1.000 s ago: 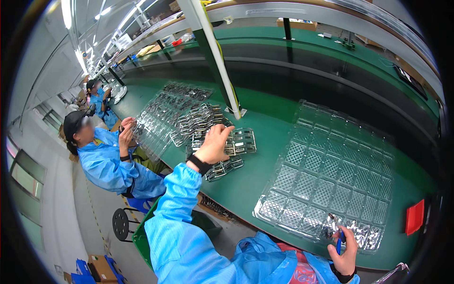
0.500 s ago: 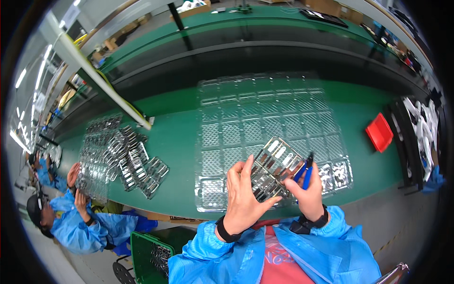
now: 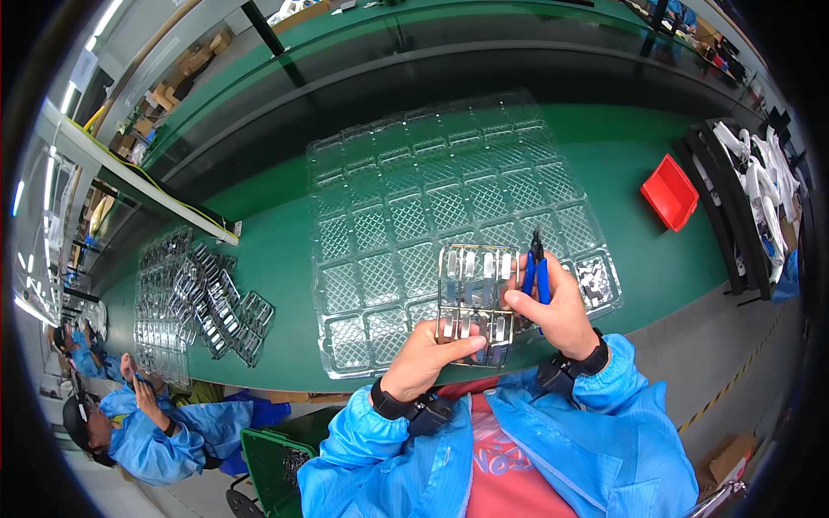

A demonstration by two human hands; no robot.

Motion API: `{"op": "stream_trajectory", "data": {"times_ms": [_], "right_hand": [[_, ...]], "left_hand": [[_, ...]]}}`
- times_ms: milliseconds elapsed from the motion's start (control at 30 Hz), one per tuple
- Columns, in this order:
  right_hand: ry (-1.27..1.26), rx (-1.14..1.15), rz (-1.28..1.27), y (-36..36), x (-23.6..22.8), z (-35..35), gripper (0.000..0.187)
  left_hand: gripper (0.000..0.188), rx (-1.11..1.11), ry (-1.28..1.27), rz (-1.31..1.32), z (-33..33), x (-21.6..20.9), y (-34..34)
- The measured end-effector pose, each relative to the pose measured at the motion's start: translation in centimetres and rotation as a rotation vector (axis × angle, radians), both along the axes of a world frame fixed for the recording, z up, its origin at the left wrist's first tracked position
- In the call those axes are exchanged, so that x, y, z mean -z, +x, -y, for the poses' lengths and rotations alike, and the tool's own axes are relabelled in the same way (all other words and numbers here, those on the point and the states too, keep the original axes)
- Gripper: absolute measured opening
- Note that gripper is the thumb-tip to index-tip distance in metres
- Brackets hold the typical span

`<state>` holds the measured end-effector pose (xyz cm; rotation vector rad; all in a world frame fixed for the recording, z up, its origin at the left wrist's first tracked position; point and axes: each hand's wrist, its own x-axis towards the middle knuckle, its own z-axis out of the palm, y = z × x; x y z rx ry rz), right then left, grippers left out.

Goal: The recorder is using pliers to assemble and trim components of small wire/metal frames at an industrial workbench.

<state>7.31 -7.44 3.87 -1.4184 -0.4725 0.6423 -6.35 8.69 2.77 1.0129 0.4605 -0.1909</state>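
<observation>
In front of me stands a rectangular moulded frame (image 3: 471,289) with rows of shiny silver and dark small parts. My left hand (image 3: 419,358) grips its lower edge, the thumb lying across the front. Blue-handled side cutters (image 3: 539,276) are in my right hand (image 3: 560,309), with the jaws pointing up and away. The right thumb and fingers also sit at the frame's right edge. Beneath my hands a large clear blister tray (image 3: 358,269) with patterned pockets lies on the green table. Shiny parts (image 3: 594,281) fill a pocket at its near right corner.
A heap of similar frames (image 3: 211,298) lies on the table to the left. A red bin (image 3: 670,193) and a black rack (image 3: 721,211) with white parts are at the right. A co-worker (image 3: 164,423) sits at the left, beside a green crate (image 3: 268,470). A pale post (image 3: 147,186) stands behind the heap.
The frame has gone from tilted to nearly upright and moved slightly left. My left hand has shifted down to its lower edge. The cutters now point more upward. The view has turned somewhat.
</observation>
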Motion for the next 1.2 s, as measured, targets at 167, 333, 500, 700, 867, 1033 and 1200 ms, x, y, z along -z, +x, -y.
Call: {"op": "stream_trajectory", "data": {"times_ms": [167,333,500,700,867,1033,1200], "right_hand": [[0.007,0.003,0.052,0.4,-0.4,2.0,0.045],[-0.288,-0.126,0.477,-1.4,0.0,5.5,0.046],[-0.342,-0.227,0.61,-2.3,0.8,5.1,0.045],[-0.328,-0.247,0.67,-2.4,2.0,4.7,0.044],[-0.305,-0.223,0.71,-2.3,2.6,4.2,0.046],[-0.283,-0.235,0.761,-2.3,2.4,3.8,0.048],[-0.278,-0.225,0.792,-2.4,2.4,3.7,0.049]], "left_hand": [[0.014,-0.178,-0.209,-0.041,0.5,0.0,0.7],[0.02,-0.177,-0.302,0.033,0.8,0.3,0.6],[0.015,-0.152,-0.374,-0.013,1.0,1.0,0.9],[0.01,-0.115,-0.413,-0.003,1.5,1.4,1.2],[0.009,-0.153,-0.439,0.01,1.6,1.6,1.1],[0.011,-0.082,-0.484,0.057,1.3,2.2,1.1],[0.011,-0.083,-0.488,0.047,1.4,2.1,1.1]]}}
